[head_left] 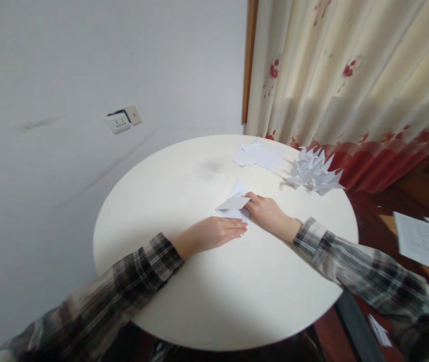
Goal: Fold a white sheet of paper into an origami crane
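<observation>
A partly folded sheet of white paper [234, 203] lies on the round white table [154, 201], with one flap raised and a point facing away from me. Along its near edge rests my left hand [214, 233], fingers stretched out flat and together over the paper. My right hand [268, 211] pinches the paper's right side between thumb and fingers; the fingertips are partly hidden by the flap. Farther right stands a cluster of folded white paper pieces [312, 172] with pointed tips. Loose white paper sheets [265, 157] lie at the table's far side.
A grey wall [67, 60] with a power socket [118, 122] borders the table's left. Behind the right side hangs a floral curtain [335, 75]. Written sheets [423, 241] lie on a wooden surface at right. Below it, more white paper [379, 330] shows beside my right sleeve.
</observation>
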### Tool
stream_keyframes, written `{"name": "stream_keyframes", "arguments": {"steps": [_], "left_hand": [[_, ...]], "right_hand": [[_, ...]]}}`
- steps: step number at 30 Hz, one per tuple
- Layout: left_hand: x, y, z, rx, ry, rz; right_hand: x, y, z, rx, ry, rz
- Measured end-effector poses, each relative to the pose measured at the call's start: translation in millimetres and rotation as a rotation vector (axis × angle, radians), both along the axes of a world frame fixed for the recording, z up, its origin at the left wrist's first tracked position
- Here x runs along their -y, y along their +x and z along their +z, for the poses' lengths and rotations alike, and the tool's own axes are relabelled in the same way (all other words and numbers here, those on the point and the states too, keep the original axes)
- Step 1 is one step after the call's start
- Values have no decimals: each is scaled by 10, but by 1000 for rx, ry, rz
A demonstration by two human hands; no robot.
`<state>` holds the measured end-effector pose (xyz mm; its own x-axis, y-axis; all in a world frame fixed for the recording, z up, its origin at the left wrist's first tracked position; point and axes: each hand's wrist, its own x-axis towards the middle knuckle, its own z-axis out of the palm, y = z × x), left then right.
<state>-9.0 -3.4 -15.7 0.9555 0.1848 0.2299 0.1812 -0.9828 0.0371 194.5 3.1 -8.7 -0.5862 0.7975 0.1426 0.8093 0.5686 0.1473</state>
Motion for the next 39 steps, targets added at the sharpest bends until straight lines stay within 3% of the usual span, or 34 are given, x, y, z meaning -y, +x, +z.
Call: {"name": "stream_keyframes", "arguments": {"steps": [23, 39], "left_hand": [[-1, -25, -53, -13, -16, -9], [-3, -24, 5, -40, -18, -14]], "right_hand": [[-30, 12, -47, -3, 27, 2], [-14, 2, -35, 10, 20, -17]]}}
